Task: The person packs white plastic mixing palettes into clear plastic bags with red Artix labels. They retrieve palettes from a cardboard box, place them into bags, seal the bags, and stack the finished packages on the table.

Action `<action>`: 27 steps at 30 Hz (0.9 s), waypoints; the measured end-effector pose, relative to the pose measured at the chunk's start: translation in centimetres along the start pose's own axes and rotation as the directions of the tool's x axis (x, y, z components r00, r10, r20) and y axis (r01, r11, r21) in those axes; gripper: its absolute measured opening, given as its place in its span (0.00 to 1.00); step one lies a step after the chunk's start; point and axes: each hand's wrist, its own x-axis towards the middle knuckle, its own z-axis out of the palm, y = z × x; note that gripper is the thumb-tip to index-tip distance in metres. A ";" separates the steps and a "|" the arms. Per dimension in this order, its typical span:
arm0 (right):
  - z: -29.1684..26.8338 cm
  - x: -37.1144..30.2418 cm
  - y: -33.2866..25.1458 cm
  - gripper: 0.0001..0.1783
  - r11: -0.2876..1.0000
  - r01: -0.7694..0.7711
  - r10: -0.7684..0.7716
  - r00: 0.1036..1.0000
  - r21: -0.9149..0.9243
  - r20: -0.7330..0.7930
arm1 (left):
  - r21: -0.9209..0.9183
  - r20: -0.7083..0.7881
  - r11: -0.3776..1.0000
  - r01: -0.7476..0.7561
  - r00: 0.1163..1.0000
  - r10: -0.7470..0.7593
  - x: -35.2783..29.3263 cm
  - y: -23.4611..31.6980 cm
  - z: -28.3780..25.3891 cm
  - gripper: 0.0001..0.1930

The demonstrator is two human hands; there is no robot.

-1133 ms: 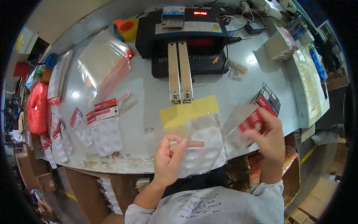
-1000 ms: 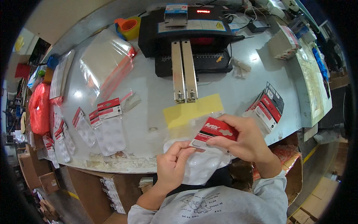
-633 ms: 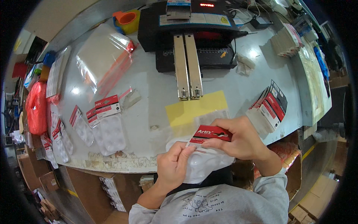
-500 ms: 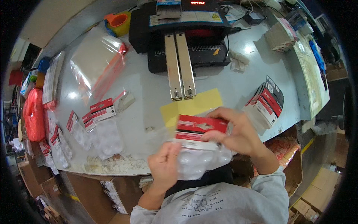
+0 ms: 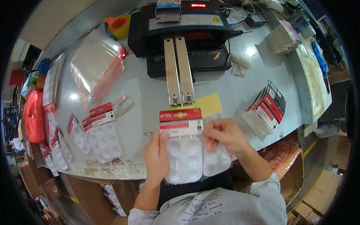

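Observation:
My left hand (image 5: 156,157) grips the left edge of a bagged paint palette (image 5: 183,159), white plastic with round wells. Its red-and-white header card (image 5: 180,122) spans the top of the clear bag, facing up. Close to its right edge lies a second bagged palette (image 5: 216,165), with no header card visible on it. Over the upper part of that bag is my right hand (image 5: 227,137), fingers curled together; whether they pinch the film is hidden. Behind both packs, a yellow sheet (image 5: 208,105) lies partly covered on the table.
A black machine (image 5: 180,32) with two long metal arms (image 5: 173,75) reaches toward me. Folded header cards (image 5: 264,108) stand stacked at right. Carded palettes (image 5: 105,142) lie at left, below a pile of clear bags (image 5: 95,60). Open cardboard boxes (image 5: 90,191) sit below the table edge.
The carded palette has turned upright and flat toward me. My right hand has come off its header card and moved down, and the second palette now shows beside it.

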 end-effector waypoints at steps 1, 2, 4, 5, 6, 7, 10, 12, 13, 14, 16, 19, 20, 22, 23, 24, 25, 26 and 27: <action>0.1 1.3 -0.1 0.10 0.999 0.034 -0.033 0.999 0.022 -0.042 | 0.072 0.018 0.997 -0.002 1.000 0.001 1.3 -0.1 0.3 0.15; 0.1 2.6 -0.2 0.10 1.000 0.015 -0.014 0.992 0.006 -0.123 | 0.147 0.034 0.989 0.011 0.999 -0.017 2.5 -0.4 0.5 0.16; -0.1 4.4 0.0 0.10 0.989 0.109 -0.097 0.988 0.097 -0.120 | 0.073 0.002 0.997 -0.016 1.000 0.016 4.9 -1.0 1.3 0.16; -0.2 5.1 0.1 0.10 0.986 0.128 -0.113 0.984 0.104 -0.140 | 0.010 -0.002 0.998 -0.059 0.998 0.059 5.5 -1.4 1.4 0.16; -0.3 5.6 0.3 0.10 0.977 0.173 -0.154 0.977 0.122 -0.146 | 0.038 -0.010 0.999 -0.018 1.000 0.018 5.9 -1.8 1.6 0.16; -0.4 5.9 0.4 0.10 0.983 0.146 -0.126 0.978 0.110 -0.168 | 0.032 -0.014 0.999 -0.020 1.000 0.020 6.3 -2.1 1.8 0.16; -0.3 5.8 0.6 0.10 0.983 0.147 -0.126 0.976 0.110 -0.180 | -0.022 -0.009 1.000 -0.012 1.000 0.012 6.3 -2.8 2.1 0.16; -0.1 5.6 0.4 0.10 0.976 0.193 -0.174 0.970 0.104 -0.167 | -0.069 -0.013 0.998 -0.014 1.000 0.013 6.1 -2.8 2.3 0.16; 0.0 5.4 0.3 0.10 0.981 0.172 -0.153 0.972 0.094 -0.180 | -0.091 -0.025 0.996 -0.017 1.000 0.014 6.0 -2.7 2.4 0.16; 0.1 5.4 0.2 0.10 0.980 0.179 -0.161 0.971 0.091 -0.179 | -0.130 -0.031 0.990 -0.050 0.998 0.046 6.0 -2.7 2.4 0.16; -0.1 5.4 0.2 0.10 0.977 0.206 -0.191 0.965 0.064 -0.180 | -0.101 -0.070 0.990 -0.095 0.994 0.088 6.2 -2.7 2.5 0.17; -0.5 5.9 0.5 0.10 0.971 0.236 -0.224 0.954 0.037 -0.198 | -0.119 -0.098 0.989 -0.084 0.993 0.072 6.5 -3.3 2.8 0.18; -0.5 6.2 0.7 0.09 0.970 0.239 -0.225 0.953 0.044 -0.201 | -0.163 -0.051 0.985 -0.058 0.997 0.051 6.5 -3.7 3.1 0.18; -0.3 6.5 0.8 0.10 0.966 0.255 -0.244 0.949 0.030 -0.200 | -0.089 -0.117 0.993 -0.076 0.991 0.066 6.5 -4.5 3.6 0.18; 0.0 6.5 0.6 0.10 0.964 0.265 -0.257 0.946 0.013 -0.196 | -0.088 -0.154 0.986 -0.139 0.980 0.124 6.5 -4.8 3.7 0.18; 0.1 6.2 0.3 0.10 0.970 0.243 -0.238 0.945 -0.004 -0.224 | -0.001 -0.097 0.997 -0.081 0.992 0.081 6.5 -5.0 3.5 0.18; 0.2 5.7 -0.1 0.11 0.959 0.264 -0.279 0.940 -0.100 -0.196 | 0.063 -0.075 0.994 -0.087 0.993 0.092 6.5 -4.9 2.8 0.17; 0.1 4.9 -0.7 0.11 0.948 0.253 -0.290 0.936 -0.194 -0.199 | 0.095 -0.029 0.980 -0.174 0.984 0.178 6.6 -4.7 1.9 0.17; -0.1 4.1 -1.3 0.12 0.930 0.259 -0.308 0.937 -0.262 -0.166 | 0.204 -0.092 0.973 -0.110 0.987 0.131 6.6 -4.3 0.7 0.16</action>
